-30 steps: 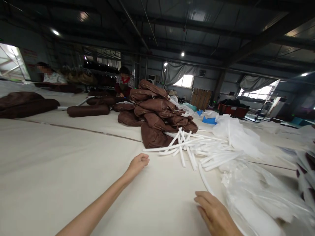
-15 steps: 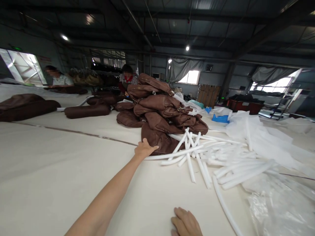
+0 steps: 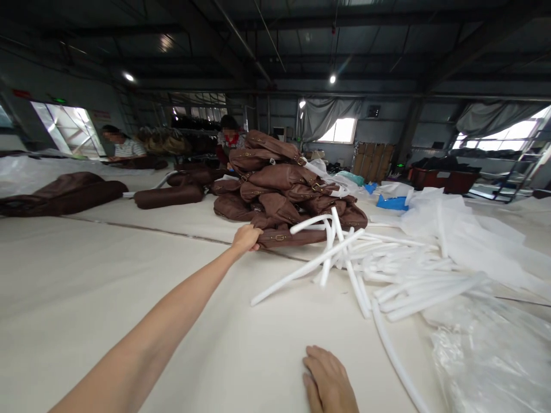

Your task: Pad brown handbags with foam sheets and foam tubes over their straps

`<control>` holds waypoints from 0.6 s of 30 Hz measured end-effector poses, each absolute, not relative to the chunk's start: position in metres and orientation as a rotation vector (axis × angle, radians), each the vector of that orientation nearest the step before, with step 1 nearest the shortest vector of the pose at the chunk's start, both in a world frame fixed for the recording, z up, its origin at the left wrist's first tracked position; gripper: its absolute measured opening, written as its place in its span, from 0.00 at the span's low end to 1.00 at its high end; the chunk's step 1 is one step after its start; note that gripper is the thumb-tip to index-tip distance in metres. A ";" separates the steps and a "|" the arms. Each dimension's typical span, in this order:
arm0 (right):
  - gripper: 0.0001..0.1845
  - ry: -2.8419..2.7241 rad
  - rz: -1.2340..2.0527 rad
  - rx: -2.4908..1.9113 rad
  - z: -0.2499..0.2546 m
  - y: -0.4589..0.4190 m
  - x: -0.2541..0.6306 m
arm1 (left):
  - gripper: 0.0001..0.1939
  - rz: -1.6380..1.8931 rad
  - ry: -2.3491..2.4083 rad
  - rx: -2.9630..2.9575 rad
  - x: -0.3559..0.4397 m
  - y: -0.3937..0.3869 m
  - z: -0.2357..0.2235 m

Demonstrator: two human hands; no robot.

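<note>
My left hand is closed on the left end of a brown leather bag, whose near edge, with a brass buckle, is tilted up off the table. Behind it rises a heap of similar brown bags. White foam rods lie across the bag's right part and spill over the table beside it. Closer to me, my right hand rests over the pale table top with its fingers stretched out and nothing in them.
Thin white sheets and a clear plastic bag cover the table's right side. Blue scraps lie beyond the rods. More brown bags are at the left. Two people work across the table.
My left hand has gone from lying on the bag to gripping its end and lifting its near edge. The foam rods on it have shifted and tipped. The right hand stays nearly where it was.
</note>
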State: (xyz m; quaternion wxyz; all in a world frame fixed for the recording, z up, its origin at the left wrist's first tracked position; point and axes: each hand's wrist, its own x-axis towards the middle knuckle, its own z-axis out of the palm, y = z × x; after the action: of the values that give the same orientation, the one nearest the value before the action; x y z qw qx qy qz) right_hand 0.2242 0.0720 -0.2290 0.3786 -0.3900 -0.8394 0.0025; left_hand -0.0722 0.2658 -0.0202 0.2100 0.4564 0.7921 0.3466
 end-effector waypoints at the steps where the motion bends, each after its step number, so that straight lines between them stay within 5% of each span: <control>1: 0.13 -2.153 -0.011 -0.977 -0.228 0.072 0.225 | 0.13 1.034 2.192 1.237 -0.073 0.264 -0.012; 18: 0.12 -2.045 0.242 -1.058 -0.201 0.059 0.217 | 0.04 1.649 1.834 1.120 -0.011 0.214 0.154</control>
State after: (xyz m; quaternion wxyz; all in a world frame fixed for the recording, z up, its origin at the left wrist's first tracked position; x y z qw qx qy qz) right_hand 0.2175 0.0592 -0.2010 0.4014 -0.4187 -0.8090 0.0956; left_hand -0.0110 0.2142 0.1540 0.2148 0.4037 0.6615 0.5944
